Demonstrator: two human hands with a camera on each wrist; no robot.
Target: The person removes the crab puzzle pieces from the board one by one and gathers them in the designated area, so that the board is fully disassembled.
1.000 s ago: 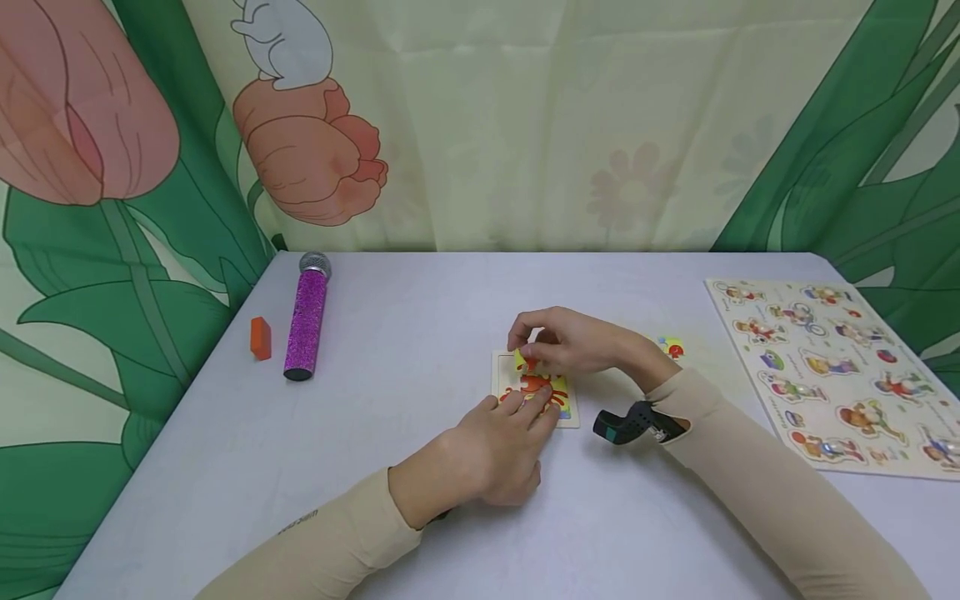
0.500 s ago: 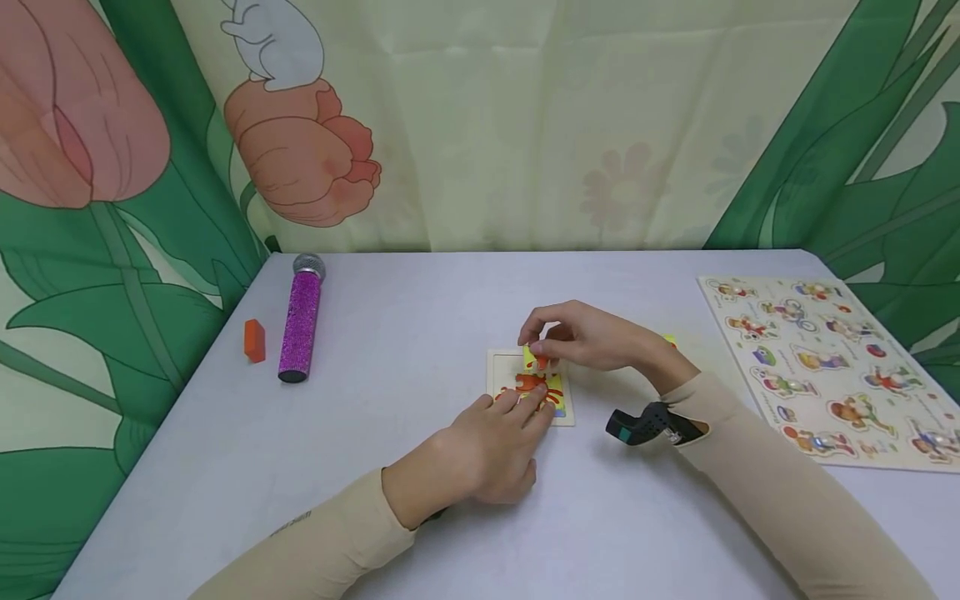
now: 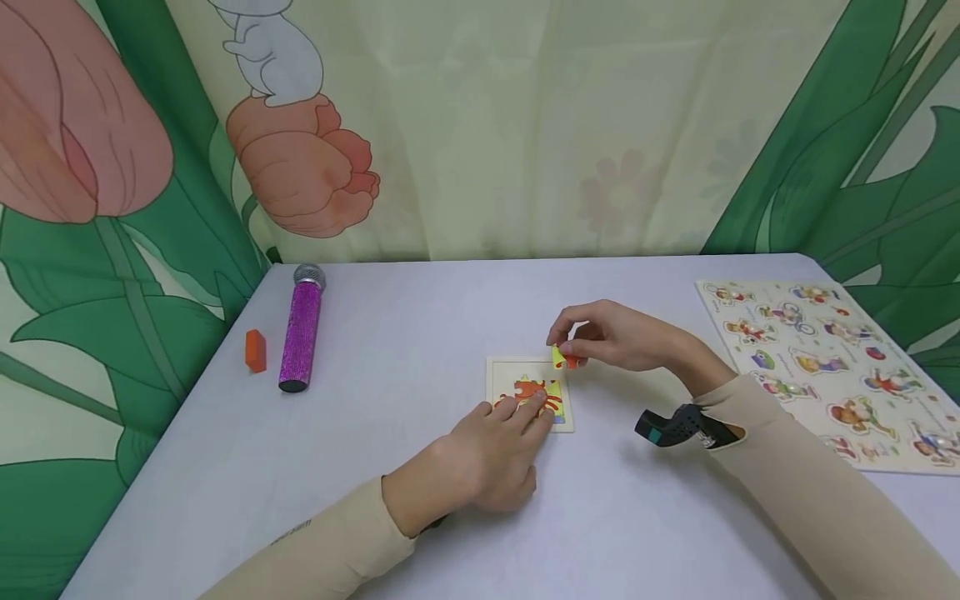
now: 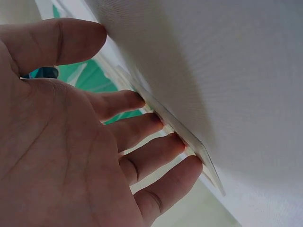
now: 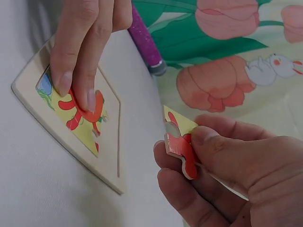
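The patterned cloth hangs beyond both hands, behind the white-covered table. A large illustrated board lies to the right of the right hand, partly hidden by the sleeve; its position appears to leave the space between the hands free for work.

The left hand has its fingers extended and slightly spread, tips resting on the puzzle; it pinches nothing. The purpose is judged to be steadying: pressure from above would keep the light tray and its pieces from shifting. The right hand is raised just off the tray's far right corner, thumb against fingers in a pinch.

The purple microphone lies well to the left of and beyond the left hand, seemingly set out of the working area. The wooden puzzle tray lies flat beneath the left fingertips; its printed pieces fill only part of the recess, with bare wood showing beyond them.

A small orange block stands further left than the microphone, touching neither hand. The puzzle piece, red and yellow, is in the right hand's pinch, tilted and apart from the tray. The thumb covers one end of its printed face, fingers behind; this hold appears chosen to leave the notched edges exposed.
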